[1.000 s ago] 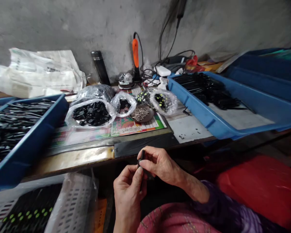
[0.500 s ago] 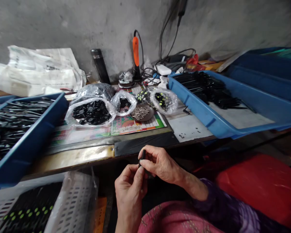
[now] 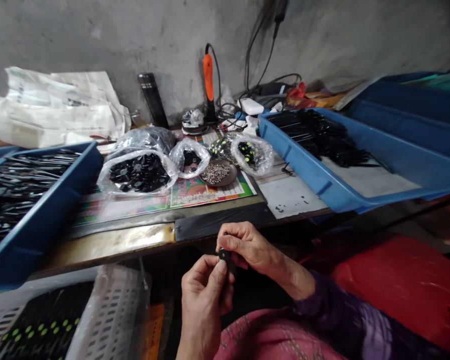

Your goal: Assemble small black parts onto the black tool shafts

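As I watch, the left hand (image 3: 204, 300) and right hand (image 3: 251, 247) pinch a small black piece (image 3: 225, 255), half hidden, below a bench (image 3: 112, 240) by a gray wall (image 3: 97, 35).

Soft, rather dim light across the bench, source hard to place, and the grey wall (image 3: 97, 35) looks flat and dull. There's bright glare on the metal strip (image 3: 112, 242), a hard shine over the plastic bags (image 3: 137, 172). Lower down it's darker: the left hand (image 3: 204, 305) and right hand (image 3: 251, 247) are lit softly, the black piece (image 3: 224, 255) nearly lost in shadow. Out at the edges everything bows, the blue tray (image 3: 360, 185) stretched wide, the basket (image 3: 108, 310) going soft.
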Available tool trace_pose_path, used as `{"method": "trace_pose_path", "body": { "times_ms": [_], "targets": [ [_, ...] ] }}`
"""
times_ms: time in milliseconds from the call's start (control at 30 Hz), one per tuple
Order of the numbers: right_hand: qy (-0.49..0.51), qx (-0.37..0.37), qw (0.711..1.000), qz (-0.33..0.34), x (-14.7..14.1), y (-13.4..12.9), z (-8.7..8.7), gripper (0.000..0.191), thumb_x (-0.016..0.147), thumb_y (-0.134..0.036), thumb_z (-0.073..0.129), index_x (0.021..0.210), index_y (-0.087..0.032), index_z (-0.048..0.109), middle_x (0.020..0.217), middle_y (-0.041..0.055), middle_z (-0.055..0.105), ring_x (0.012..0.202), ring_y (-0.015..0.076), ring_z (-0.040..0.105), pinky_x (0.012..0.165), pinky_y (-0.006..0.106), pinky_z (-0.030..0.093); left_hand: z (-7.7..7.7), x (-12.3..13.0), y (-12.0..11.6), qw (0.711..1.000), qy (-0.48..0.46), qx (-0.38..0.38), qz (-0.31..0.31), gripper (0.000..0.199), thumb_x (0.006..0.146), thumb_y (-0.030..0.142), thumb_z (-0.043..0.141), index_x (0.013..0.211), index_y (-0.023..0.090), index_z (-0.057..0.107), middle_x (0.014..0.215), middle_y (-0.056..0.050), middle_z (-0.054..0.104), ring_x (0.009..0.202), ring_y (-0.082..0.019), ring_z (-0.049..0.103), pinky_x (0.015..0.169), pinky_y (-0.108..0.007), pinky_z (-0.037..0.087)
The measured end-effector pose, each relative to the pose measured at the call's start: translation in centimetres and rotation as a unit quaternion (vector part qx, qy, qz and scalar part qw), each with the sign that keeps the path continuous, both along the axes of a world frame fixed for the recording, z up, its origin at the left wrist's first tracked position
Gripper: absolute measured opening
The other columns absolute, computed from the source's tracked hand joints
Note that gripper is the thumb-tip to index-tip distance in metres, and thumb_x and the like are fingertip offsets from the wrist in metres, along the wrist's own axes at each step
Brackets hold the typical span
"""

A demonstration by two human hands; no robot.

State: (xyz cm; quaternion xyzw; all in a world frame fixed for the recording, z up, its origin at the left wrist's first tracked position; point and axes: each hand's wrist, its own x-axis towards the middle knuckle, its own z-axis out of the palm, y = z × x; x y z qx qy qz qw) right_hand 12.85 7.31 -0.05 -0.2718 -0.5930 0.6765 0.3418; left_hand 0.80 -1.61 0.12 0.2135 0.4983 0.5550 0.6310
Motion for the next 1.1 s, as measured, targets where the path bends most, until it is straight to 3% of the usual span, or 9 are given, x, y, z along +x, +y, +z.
{"method": "trace_pose_path", "body": {
  "times_ms": [133,333,467,533,600,700,900,1100],
  "targets": [
    [-0.058,0.128,0.98,-0.142,-0.7,-0.9,-0.2,0.041,0.092,-0.048,0.059,0.068,-0.015,0.058,0.059,-0.003,0.05,0.051,0.007,0.043,0.047,0.018,0.033,-0.2,0.2,0.0,1.0,0.014,0.002,0.025,0.04,0.071,0.047,0.082,0.076,0.012,0.062,0.058,0.002,0.059,0.04,-0.002,0.041,0.037,-0.011,0.026],
    [-0.036,0.045,0.997,-0.056,-0.3,-0.7,-0.3,0.035,0.093,-0.048,0.058,0.08,-0.016,0.059,0.056,-0.0055,0.049,0.043,0.0061,0.042,0.041,0.017,0.032,-0.1,-0.3,0.1,0.999,0.04,0.01,0.023,0.039,0.074,0.046,0.08,0.078,0.011,0.064,0.062,0.001,0.06,0.042,-0.002,0.04,0.039,-0.012,0.028],
    [-0.033,0.032,0.999,-0.017,-0.1,-0.8,0.2,0.013,0.089,-0.029,0.062,0.088,-0.016,0.059,0.064,-0.0048,0.056,0.049,0.0061,0.048,0.043,0.015,0.037,0.0,-0.5,0.1,0.998,0.046,0.024,0.034,0.039,0.072,0.046,0.081,0.078,0.011,0.065,0.06,0.002,0.057,0.044,-0.002,0.04,0.039,-0.011,0.027],
    [-0.05,0.036,0.998,-0.03,-0.3,-1.0,0.3,0.003,0.086,-0.018,0.061,0.086,-0.017,0.059,0.064,-0.0057,0.056,0.051,0.006,0.05,0.045,0.014,0.04,0.0,-0.4,0.1,0.997,0.055,0.026,0.04,0.039,0.071,0.045,0.082,0.077,0.011,0.066,0.059,0.002,0.056,0.044,-0.003,0.041,0.039,-0.011,0.029],
    [-0.064,0.047,0.995,-0.063,-0.5,-1.3,0.2,0.005,0.083,-0.012,0.058,0.082,-0.016,0.058,0.063,-0.0065,0.055,0.051,0.0054,0.051,0.047,0.014,0.041,-0.1,-0.3,0.1,0.997,0.064,0.028,0.045,0.038,0.071,0.045,0.082,0.077,0.01,0.066,0.058,0.003,0.055,0.044,-0.003,0.041,0.04,-0.012,0.029],
    [-0.077,0.051,0.992,-0.082,-0.7,-1.3,0.0,0.004,0.082,-0.012,0.057,0.08,-0.016,0.057,0.063,-0.0062,0.055,0.053,0.0058,0.053,0.049,0.014,0.043,-0.3,-0.3,0.1,0.997,0.063,0.026,0.044,0.039,0.072,0.045,0.081,0.077,0.01,0.065,0.057,0.003,0.054,0.042,-0.002,0.039,0.039,-0.012,0.028],
    [-0.075,0.032,0.996,-0.031,-0.3,-0.9,0.3,0.003,0.085,-0.018,0.058,0.087,-0.017,0.059,0.064,-0.0062,0.056,0.049,0.0064,0.05,0.042,0.015,0.04,0.0,-0.5,0.3,0.996,0.073,0.036,0.039,0.038,0.072,0.045,0.081,0.076,0.011,0.065,0.059,0.002,0.056,0.044,-0.003,0.041,0.039,-0.012,0.029],
    [-0.094,0.076,0.988,-0.099,-0.8,-1.3,-0.1,0.005,0.079,-0.011,0.056,0.079,-0.016,0.056,0.063,-0.0061,0.055,0.053,0.0063,0.052,0.051,0.015,0.042,-0.4,-0.1,0.2,0.996,0.071,0.028,0.049,0.04,0.071,0.047,0.082,0.076,0.011,0.065,0.054,0.005,0.049,0.042,-0.003,0.039,0.039,-0.012,0.029]
  ]
}}
